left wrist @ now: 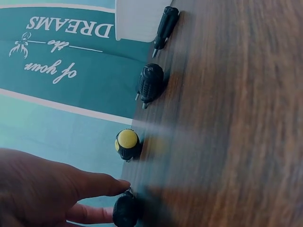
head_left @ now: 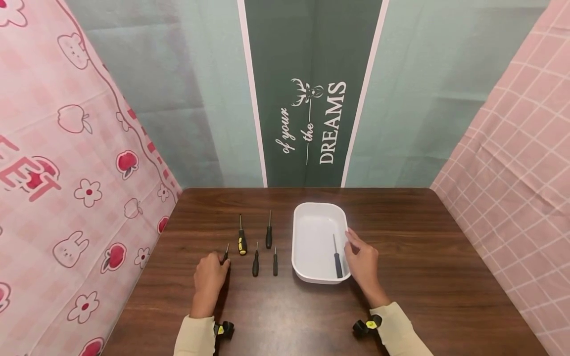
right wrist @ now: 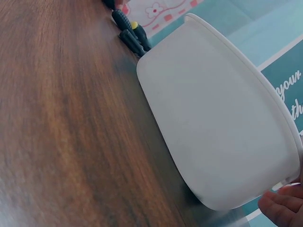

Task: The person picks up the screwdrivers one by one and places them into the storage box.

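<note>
My left hand (head_left: 209,279) is at the left of the table, thumb and fingers pinching the dark handle of a small screwdriver (left wrist: 125,209). Its thin shaft sticks out beyond the fingers in the head view. At the right wall of a white plastic tray (head_left: 307,207), my right hand (head_left: 364,262) grips the rim, fingers against the outside. A screwdriver (head_left: 338,265) with a dark blue handle lies inside the tray, along that same wall. Nearest to the left hand among the loose tools is a black-and-yellow screwdriver (head_left: 242,242).
Between the left hand and the tray lie more black-handled screwdrivers, a long one (head_left: 269,237), a stubbier one (head_left: 256,264) and a slim one (head_left: 275,264), shafts pointing away. The wooden table (head_left: 401,212) ends at a hanging cloth (head_left: 307,173).
</note>
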Motion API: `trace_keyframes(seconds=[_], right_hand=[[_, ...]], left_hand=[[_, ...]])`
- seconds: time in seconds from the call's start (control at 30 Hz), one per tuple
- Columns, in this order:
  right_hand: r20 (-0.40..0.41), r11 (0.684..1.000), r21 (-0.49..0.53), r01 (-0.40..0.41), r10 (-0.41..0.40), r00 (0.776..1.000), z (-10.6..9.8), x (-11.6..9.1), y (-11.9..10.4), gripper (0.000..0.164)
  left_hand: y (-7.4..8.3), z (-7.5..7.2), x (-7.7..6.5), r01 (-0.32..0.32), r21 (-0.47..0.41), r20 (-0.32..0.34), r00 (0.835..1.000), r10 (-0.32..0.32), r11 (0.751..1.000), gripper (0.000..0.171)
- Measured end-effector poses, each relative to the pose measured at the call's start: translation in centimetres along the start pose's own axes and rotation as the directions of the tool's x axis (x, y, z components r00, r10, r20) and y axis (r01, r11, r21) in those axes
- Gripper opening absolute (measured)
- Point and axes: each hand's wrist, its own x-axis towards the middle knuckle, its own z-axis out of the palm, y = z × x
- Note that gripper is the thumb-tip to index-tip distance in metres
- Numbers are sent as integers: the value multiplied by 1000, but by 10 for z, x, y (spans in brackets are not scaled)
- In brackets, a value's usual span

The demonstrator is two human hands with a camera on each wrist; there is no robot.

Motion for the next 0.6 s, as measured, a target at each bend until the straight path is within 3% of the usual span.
trace_keyframes(seconds=[0.6], right_hand=[[3,1000,9,9,-9,1000,-1,0,-2,30]], left_hand=[[1,0,1,-11,37,27,1000,10,999,37]])
